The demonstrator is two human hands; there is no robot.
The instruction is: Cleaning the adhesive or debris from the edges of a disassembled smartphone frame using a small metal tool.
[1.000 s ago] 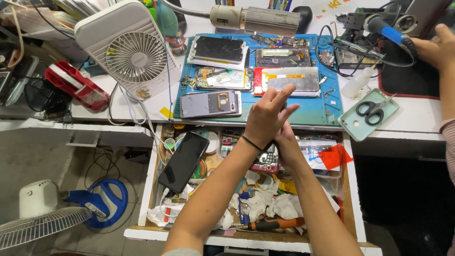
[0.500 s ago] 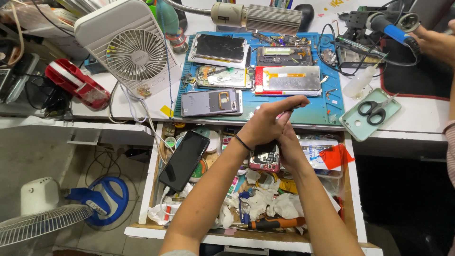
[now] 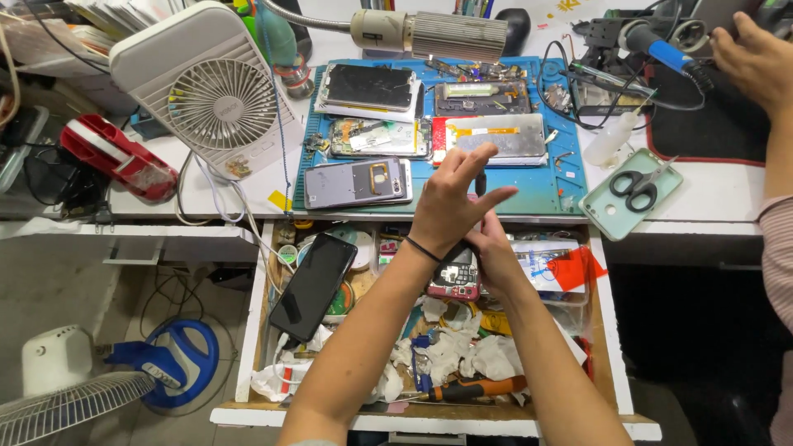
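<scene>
Scissors (image 3: pixel 634 187) right of mat (image 3: pixel 529 196); fan (image 3: pixel 216 101) left; drawer (image 3: pixel 252 347) in front.

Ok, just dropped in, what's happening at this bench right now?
A person works over an open drawer crammed with parts and tissue. The left hand and right hand are pressed together around a small dark tool, just above a pink-edged phone. Opened phones lie on the blue mat behind them. A black phone lies in the drawer's left side. Another person's hand reaches in at the top right.

Glossy black glass phone (image 3: pixel 314 287)
</scene>
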